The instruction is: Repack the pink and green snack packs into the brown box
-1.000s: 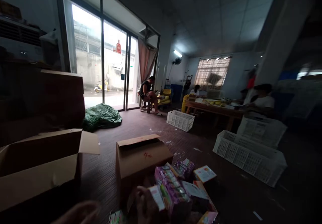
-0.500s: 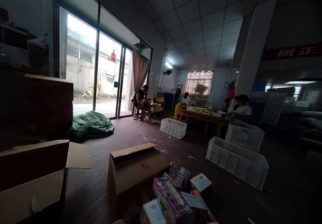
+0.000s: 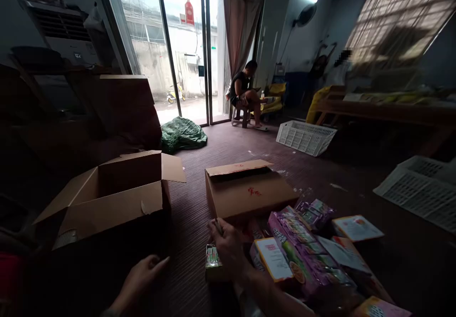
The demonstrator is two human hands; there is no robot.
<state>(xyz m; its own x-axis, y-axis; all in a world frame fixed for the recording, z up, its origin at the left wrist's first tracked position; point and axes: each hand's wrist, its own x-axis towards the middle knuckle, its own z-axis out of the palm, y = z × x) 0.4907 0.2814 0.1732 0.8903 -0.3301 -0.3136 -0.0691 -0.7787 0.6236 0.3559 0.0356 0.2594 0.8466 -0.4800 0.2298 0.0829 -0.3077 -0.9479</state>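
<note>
My left hand (image 3: 144, 276) hovers low over the dark floor with nothing in it, its fingers half stretched and apart. My right hand (image 3: 230, 246) is closed in a pinch; a small thin thing seems to be between the fingers, too dark to name. Just below that hand is a small open box (image 3: 213, 256) with shiny green packets inside, partly hidden by the wrist. Right of it lie a purple display box (image 3: 302, 250) of packets and a white-topped carton (image 3: 273, 259). Beyond my right hand a large cardboard box (image 3: 249, 191) has a raised flap and red writing.
An open cardboard box (image 3: 117, 212) stands at left, flaps spread. A green tarp (image 3: 183, 134) lies near the glass door. White plastic crates (image 3: 304, 138) stand at the right, one near a wooden table (image 3: 384, 110). A person (image 3: 245, 89) sits on a stool.
The view has swung down and left. Both my hands have come clearly into view, the right one beside the purple display box. The seated person stays in place.
</note>
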